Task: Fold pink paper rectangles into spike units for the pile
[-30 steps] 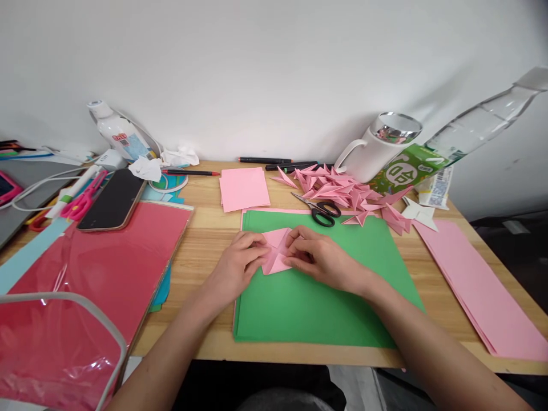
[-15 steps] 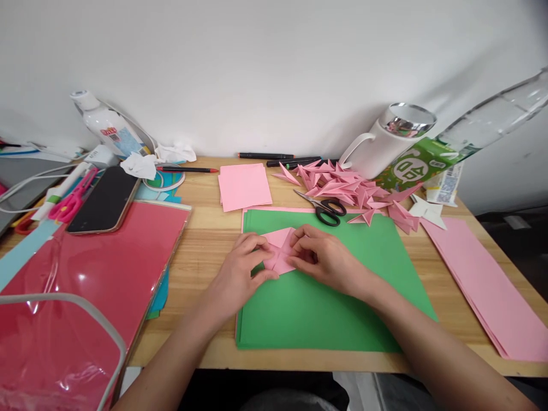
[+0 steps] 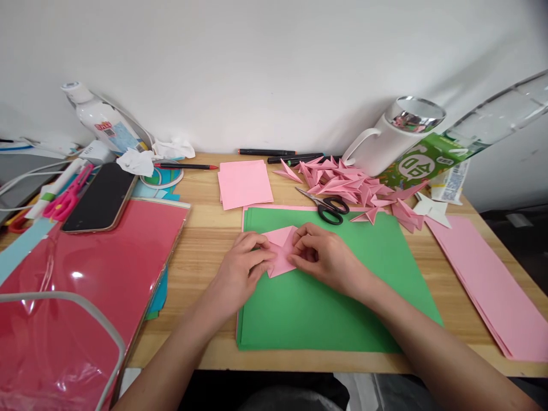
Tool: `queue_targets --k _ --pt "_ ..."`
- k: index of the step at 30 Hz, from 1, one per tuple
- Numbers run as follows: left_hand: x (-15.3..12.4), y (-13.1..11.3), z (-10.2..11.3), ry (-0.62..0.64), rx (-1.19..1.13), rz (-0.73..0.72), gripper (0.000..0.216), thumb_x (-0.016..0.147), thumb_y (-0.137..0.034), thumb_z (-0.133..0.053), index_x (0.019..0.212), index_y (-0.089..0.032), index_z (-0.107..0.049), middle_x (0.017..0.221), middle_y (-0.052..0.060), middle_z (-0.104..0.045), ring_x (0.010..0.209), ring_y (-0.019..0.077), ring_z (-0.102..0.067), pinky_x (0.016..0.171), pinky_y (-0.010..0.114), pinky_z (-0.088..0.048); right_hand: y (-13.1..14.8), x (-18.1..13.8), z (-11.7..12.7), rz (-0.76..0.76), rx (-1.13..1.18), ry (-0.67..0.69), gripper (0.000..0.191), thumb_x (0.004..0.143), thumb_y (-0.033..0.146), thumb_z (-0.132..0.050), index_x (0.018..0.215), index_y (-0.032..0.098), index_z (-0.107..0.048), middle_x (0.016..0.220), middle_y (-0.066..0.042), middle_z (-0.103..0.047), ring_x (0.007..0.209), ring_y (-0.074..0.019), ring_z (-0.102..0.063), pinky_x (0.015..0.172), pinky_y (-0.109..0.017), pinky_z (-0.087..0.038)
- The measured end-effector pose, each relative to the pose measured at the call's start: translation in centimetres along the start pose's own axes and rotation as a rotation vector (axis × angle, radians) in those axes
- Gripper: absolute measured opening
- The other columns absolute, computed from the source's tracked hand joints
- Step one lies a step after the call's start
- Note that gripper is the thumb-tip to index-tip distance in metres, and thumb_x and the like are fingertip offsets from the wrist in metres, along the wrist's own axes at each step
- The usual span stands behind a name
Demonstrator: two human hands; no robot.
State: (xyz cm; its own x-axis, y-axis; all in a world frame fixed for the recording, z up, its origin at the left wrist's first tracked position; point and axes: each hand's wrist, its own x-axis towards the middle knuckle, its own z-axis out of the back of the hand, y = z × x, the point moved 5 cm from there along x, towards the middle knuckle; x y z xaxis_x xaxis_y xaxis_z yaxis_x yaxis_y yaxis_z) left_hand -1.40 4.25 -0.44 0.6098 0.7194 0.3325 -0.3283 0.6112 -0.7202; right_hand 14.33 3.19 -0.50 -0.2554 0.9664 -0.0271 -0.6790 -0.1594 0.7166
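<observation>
A small folded pink paper [image 3: 280, 251] lies on a stack of green sheets [image 3: 334, 308] in the middle of the wooden table. My left hand [image 3: 242, 271] pinches its left side with curled fingers. My right hand [image 3: 325, 257] grips its right side, fingertips pressed on the fold. Both hands rest on the green sheets. Behind them lies a flat pile of pink paper rectangles [image 3: 245, 184], and a heap of folded pink pieces [image 3: 349, 185] sits further right.
Black scissors [image 3: 327, 206] lie at the green stack's far edge. A red plastic-wrapped paper pack [image 3: 85, 285] with a phone [image 3: 100, 197] fills the left. A white mug [image 3: 391, 140], green carton [image 3: 422, 162], markers [image 3: 265, 152] and long pink strips [image 3: 483, 279] are at back and right.
The view shifted slightly. My left fingers have closed further over the pink paper's left side and the piece looks folded narrower; my right hand stays on it.
</observation>
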Motion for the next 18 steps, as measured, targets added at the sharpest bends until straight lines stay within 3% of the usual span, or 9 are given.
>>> queue_targets --k 7,18 --pt "0.19 -0.16 0.16 -0.004 0.01 -0.001 0.009 0.077 -0.021 -0.065 0.085 -0.018 -0.066 0.095 0.006 -0.059 0.093 0.0189 -0.054 0.081 0.037 -0.048 0.0 -0.01 0.07 0.017 -0.002 -0.004 0.015 0.076 0.015 -0.059 0.061 0.016 -0.056 0.083 -0.004 -0.057 0.058 -0.0081 -0.049 0.051 -0.022 -0.04" --pt "0.08 -0.02 -0.01 -0.032 0.009 -0.029 0.009 0.072 -0.016 -0.069 0.081 -0.016 -0.068 0.093 0.006 -0.059 0.091 0.0186 -0.054 0.078 0.036 -0.049 -0.09 0.07 0.08 0.008 0.0 0.006 0.015 0.075 0.013 -0.06 0.061 0.015 -0.056 0.082 -0.003 -0.057 0.058 -0.0079 -0.049 0.052 -0.022 -0.039"
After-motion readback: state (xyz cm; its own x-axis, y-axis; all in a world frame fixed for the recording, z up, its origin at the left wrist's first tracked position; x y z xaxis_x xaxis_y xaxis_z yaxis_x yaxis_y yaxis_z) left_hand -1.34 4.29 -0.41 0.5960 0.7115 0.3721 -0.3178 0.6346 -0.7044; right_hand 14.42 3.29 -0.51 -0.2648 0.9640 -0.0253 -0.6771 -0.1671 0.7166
